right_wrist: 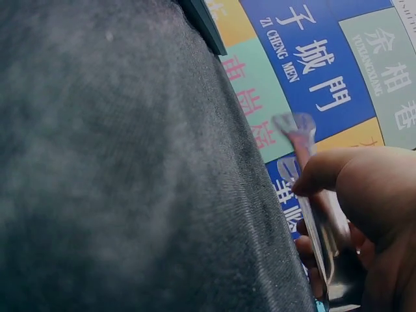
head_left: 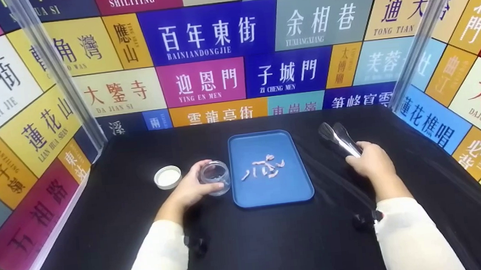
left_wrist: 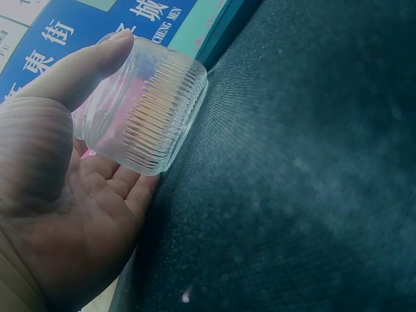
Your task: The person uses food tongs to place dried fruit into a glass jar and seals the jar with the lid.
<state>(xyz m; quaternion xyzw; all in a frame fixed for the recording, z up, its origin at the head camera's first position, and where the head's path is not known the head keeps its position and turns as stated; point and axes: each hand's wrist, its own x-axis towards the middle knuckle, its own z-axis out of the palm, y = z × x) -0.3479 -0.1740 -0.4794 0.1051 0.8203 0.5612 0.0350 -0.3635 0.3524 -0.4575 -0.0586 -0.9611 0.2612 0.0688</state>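
Observation:
My left hand [head_left: 192,186] grips a clear glass jar [head_left: 215,178], thumb on the near side and fingers around the far side. Its ribbed wall [left_wrist: 162,104] shows in the left wrist view, and the jar stands close by the left edge of a blue tray [head_left: 272,195]. Several small pinkish curled pieces [head_left: 268,167] lie in the middle of that tray. Off to the tray's right, my right hand [head_left: 371,160] holds metal tongs [head_left: 340,138] by the handle, their two heads slightly apart and pointing away to the upper left. Nothing sits between the heads.
A white round lid [head_left: 167,177] lies on the black tablecloth [head_left: 272,245], left of my left hand. Panels printed with street names [head_left: 210,33] stand behind and along both sides, with clear corner posts [head_left: 63,76] between them.

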